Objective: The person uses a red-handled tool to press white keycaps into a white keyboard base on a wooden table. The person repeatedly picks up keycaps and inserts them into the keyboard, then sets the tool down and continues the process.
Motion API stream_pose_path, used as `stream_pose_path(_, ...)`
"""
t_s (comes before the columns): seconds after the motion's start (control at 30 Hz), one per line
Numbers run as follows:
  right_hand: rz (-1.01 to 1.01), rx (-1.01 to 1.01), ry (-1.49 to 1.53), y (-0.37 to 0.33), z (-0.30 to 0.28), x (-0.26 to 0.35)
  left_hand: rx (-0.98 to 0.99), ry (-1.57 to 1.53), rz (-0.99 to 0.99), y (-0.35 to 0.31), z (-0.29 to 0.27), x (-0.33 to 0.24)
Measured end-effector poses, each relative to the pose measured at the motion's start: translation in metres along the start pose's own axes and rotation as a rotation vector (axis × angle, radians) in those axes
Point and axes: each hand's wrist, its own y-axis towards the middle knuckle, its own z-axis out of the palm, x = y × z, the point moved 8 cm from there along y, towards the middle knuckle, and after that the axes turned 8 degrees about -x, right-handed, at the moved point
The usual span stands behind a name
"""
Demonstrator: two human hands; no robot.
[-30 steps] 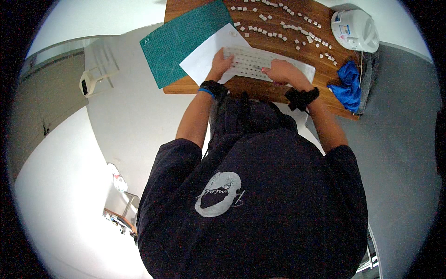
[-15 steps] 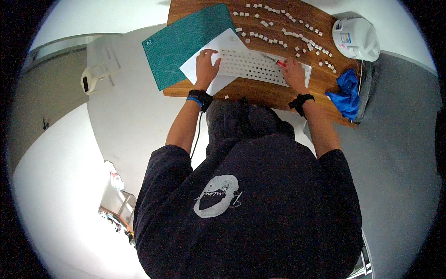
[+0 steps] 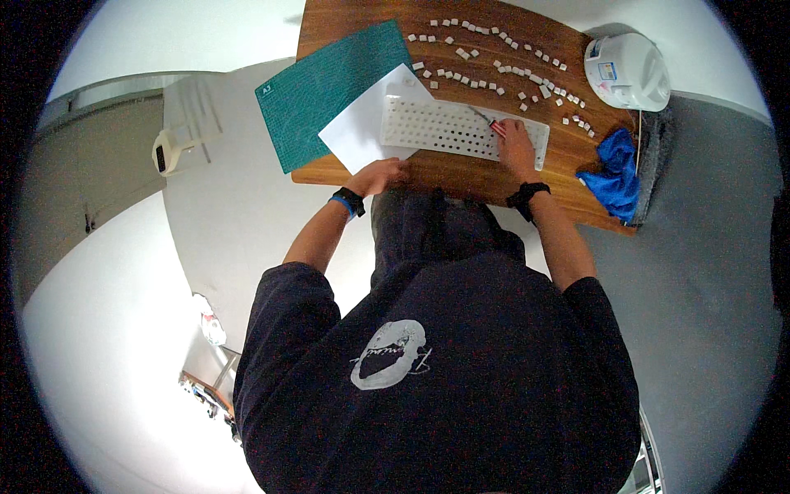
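A white keyboard (image 3: 448, 132) with its caps off lies slanted on the table, showing rows of switches and dark spots. My right hand (image 3: 516, 151) rests at its right end, closed round a red-handled tool (image 3: 496, 128) whose thin metal end points up and left over the board. At the table's front edge is my left hand (image 3: 380, 175), fingers drawn together low beside the sheet; what they may hold is hidden. A white paper sheet (image 3: 362, 123) lies partly under the keyboard's left end and over a green cutting mat (image 3: 309, 107).
Several white keycaps (image 3: 469, 78) lie in loose rows across the wooden table (image 3: 346, 20) beyond the keyboard. To the right stand a white bucket (image 3: 629, 74) and a crumpled blue cloth (image 3: 613, 173) near the table's edge.
My left hand has left the keyboard's left end and come back to the front edge, covering the spot where a loose keycap lay. My right hand stays on the red-handled tool.
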Motion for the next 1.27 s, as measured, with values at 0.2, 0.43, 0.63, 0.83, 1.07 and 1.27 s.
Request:
stream_pose_path(0.2, -0.015, -0.028, 0.015, -0.004, -0.005, -0.002, -0.139, -0.073, -0.015, 0.02, -0.025, -0.014)
stream_pose_path(0.43, -0.033, 0.027, -0.1, -0.011, -0.003, 0.009, -0.653, -0.147, -0.213, 0.112, -0.106, -0.014)
stream_pose_path(0.63, 0.001, 0.05, -0.023, -0.019, -0.006, 0.014, -0.69, -0.039, -0.283, 0.175, -0.103, 0.017)
stream_pose_path(0.83, 0.038, 0.093, 0.073, -0.017, -0.001, 0.008, -0.693, -0.008, -0.172, 0.183, -0.092, 0.018)
stream_pose_path(1.07, -0.051, -0.203, 0.044, -0.006, -0.028, 0.041, -0.881, -0.031, -0.084, 0.148, -0.128, -0.001)
stream_pose_path(1.27, 0.08, 0.153, 0.358, 0.029, 0.007, 0.131, -0.833, -0.221, -0.273, 0.072, -0.176, 0.011)
